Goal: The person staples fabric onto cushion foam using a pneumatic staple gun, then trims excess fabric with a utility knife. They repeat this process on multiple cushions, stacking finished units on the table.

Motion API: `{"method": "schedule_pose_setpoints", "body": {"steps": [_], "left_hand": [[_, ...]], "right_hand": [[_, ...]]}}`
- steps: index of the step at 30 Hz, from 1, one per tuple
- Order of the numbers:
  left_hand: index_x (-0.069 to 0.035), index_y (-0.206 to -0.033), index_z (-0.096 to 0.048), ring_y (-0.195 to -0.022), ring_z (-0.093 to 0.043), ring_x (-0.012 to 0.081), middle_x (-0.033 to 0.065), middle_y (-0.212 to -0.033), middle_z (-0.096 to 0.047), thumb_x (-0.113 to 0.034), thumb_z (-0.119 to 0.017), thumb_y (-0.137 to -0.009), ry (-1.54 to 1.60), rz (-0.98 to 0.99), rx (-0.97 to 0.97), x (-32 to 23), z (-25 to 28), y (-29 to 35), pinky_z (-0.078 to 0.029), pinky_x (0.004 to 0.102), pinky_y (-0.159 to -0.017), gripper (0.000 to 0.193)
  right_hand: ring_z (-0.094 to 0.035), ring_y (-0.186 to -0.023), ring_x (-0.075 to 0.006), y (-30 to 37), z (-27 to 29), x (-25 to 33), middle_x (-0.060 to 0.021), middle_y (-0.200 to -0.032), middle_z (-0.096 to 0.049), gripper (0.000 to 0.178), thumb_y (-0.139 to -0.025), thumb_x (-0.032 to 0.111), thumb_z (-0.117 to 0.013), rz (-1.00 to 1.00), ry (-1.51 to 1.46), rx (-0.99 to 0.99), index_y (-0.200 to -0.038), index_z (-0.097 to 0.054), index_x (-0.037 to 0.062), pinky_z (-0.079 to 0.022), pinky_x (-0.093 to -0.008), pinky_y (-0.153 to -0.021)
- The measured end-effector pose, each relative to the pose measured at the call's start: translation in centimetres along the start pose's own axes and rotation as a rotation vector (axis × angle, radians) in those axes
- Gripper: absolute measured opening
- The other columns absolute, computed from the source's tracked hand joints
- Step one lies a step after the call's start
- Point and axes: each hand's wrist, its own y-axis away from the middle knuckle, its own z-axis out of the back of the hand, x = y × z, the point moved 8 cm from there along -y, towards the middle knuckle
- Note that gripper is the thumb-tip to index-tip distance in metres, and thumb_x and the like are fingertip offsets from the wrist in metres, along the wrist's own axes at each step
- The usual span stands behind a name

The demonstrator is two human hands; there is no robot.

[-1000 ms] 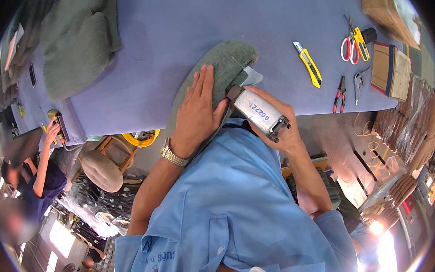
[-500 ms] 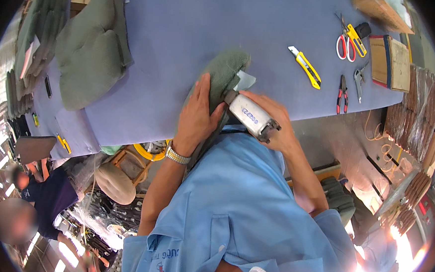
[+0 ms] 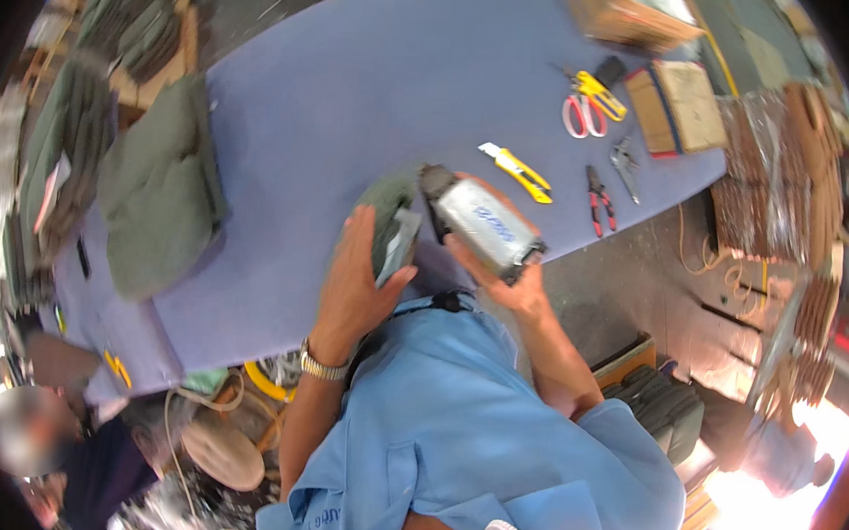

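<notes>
My left hand (image 3: 347, 285) grips a dark green padded cushion (image 3: 386, 202) at the table edge, fingers long on its left side and thumb on the right. A pale fabric flap (image 3: 400, 247) shows on the cushion's right side. My right hand (image 3: 513, 282) is wrapped round a silver and black staple gun (image 3: 484, 220), which looks tipped on its side. Its black nose sits just right of the cushion, with a gap between them. The cushion's lower part is hidden by my left hand and blue shirt.
On the blue-grey table (image 3: 303, 112) lie a yellow box cutter (image 3: 519, 175), red-handled scissors (image 3: 582, 114), another yellow cutter (image 3: 602, 96), red-handled pliers (image 3: 599, 203) and a grey hand tool (image 3: 626, 168). A cardboard box (image 3: 682, 108) and green cushions (image 3: 157, 190) flank these. A co-worker (image 3: 105, 474) is at lower left.
The staple gun has come away from the cushion and rolled to show its broad side. The cushion, still under my left hand, is turned more upright. The whole view has shifted and rotated.
</notes>
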Motion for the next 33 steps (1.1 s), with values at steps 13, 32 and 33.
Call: {"method": "schedule_pose_setpoints", "body": {"steps": [13, 32, 33], "left_hand": [[-0.004, -0.157, -0.039, -0.104, -0.069, 0.0491, 0.0301, -0.112, -0.071, -0.017, -0.075, -0.085, -0.325, 0.271, 0.064, 8.6, 5.8, 5.5, -0.055, 0.0521, -0.087, 0.082], [0.004, -0.155, -0.042, -0.128, -0.061, 0.029, 0.0217, -0.15, -0.054, -0.007, -0.065, -0.102, 0.552, -0.456, 0.398, -6.3, -1.9, 5.8, -0.047, 0.0374, -0.109, 0.058], [0.004, -0.154, -0.043, -0.126, -0.061, 0.0281, 0.0211, -0.147, -0.056, -0.007, -0.065, -0.101, 0.535, -0.515, 0.392, -7.3, -2.3, 6.4, -0.048, 0.037, -0.107, 0.059]], "right_hand": [[-0.072, -0.109, -0.0247, 8.9, 4.7, -7.4, -0.0147, -0.121, -0.074, 0.064, -0.082, 0.007, -0.081, -0.187, 0.089, -0.379, -0.142, -0.06, 0.007, -0.056, -0.0364, -0.097], [-0.066, -0.117, -0.0197, 17.1, -0.8, 5.9, -0.0089, -0.131, -0.069, 0.068, -0.088, 0.015, -0.082, 0.318, -0.107, -0.637, -0.149, -0.053, 0.0075, -0.051, -0.0358, -0.105], [-0.067, -0.117, -0.0208, 17.5, -1.4, 6.0, -0.0088, -0.129, -0.07, 0.068, -0.088, 0.018, -0.083, 0.285, -0.19, -0.61, -0.148, -0.053, 0.008, -0.051, -0.036, -0.106]]}}
